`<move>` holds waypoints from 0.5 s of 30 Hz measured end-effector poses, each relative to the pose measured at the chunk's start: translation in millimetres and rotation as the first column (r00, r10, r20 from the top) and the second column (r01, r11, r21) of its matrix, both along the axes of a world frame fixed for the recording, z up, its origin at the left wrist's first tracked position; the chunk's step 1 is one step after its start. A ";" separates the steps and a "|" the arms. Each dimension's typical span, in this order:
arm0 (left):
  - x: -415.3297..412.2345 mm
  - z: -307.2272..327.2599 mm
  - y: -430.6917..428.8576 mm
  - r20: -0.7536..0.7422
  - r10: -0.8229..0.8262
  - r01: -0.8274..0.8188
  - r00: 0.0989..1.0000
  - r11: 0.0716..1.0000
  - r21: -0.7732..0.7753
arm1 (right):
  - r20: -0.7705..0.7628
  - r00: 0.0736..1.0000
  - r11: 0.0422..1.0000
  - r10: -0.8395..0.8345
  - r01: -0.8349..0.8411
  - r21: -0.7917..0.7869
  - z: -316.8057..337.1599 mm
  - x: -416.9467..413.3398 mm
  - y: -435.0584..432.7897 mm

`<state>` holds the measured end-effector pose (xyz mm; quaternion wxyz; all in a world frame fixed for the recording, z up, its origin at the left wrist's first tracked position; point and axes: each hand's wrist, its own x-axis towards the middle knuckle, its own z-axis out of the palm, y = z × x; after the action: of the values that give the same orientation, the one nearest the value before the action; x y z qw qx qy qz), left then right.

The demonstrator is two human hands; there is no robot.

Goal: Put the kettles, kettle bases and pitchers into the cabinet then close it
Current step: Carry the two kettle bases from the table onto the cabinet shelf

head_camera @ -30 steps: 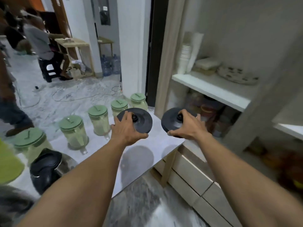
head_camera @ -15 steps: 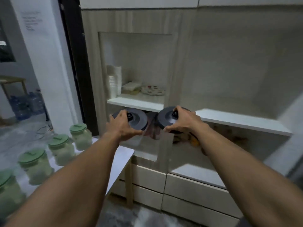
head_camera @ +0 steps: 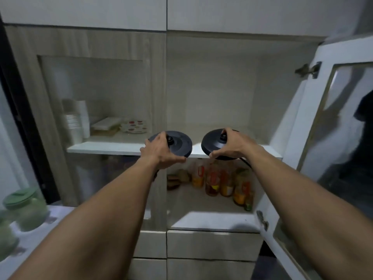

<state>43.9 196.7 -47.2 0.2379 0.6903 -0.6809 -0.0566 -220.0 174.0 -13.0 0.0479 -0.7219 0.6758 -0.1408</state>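
Observation:
My left hand point(head_camera: 160, 152) grips a round black kettle base point(head_camera: 179, 141) by its near edge. My right hand point(head_camera: 232, 143) grips a second black kettle base point(head_camera: 212, 141), whose cord hangs below it. Both bases are held at the front edge of the cabinet's white middle shelf point(head_camera: 113, 147), in front of the open right compartment. Green-lidded pitchers point(head_camera: 24, 207) stand blurred on the table at the lower left.
The cabinet's right glass door point(head_camera: 331, 122) stands open at the right. The left glass door is shut over cups point(head_camera: 75, 122) and a plate point(head_camera: 135, 126). Several bottles and jars point(head_camera: 220, 179) fill the lower shelf. Drawers point(head_camera: 212, 245) sit below.
The view turned from the table to face the cabinet. Both hands carried the kettle bases up to the middle shelf's front edge.

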 end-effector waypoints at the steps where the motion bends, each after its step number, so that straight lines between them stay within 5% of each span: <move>1: -8.7 3.4 -8.0 0.001 -0.006 0.006 1.000 1.000 -0.004 | -0.003 1.000 1.000 -0.008 0.008 -0.004 2.0 -8.9 -4.3; 15: -114.4 13.8 -112.3 0.044 -0.003 0.005 0.999 0.999 -0.045 | 0.045 0.999 1.000 -0.029 0.029 -0.008 7.0 -118.4 -98.2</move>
<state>-70.4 84.4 -33.4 0.2384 0.6844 -0.6885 -0.0266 -338.3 75.8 -5.9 0.0582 -0.7088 0.6844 -0.1605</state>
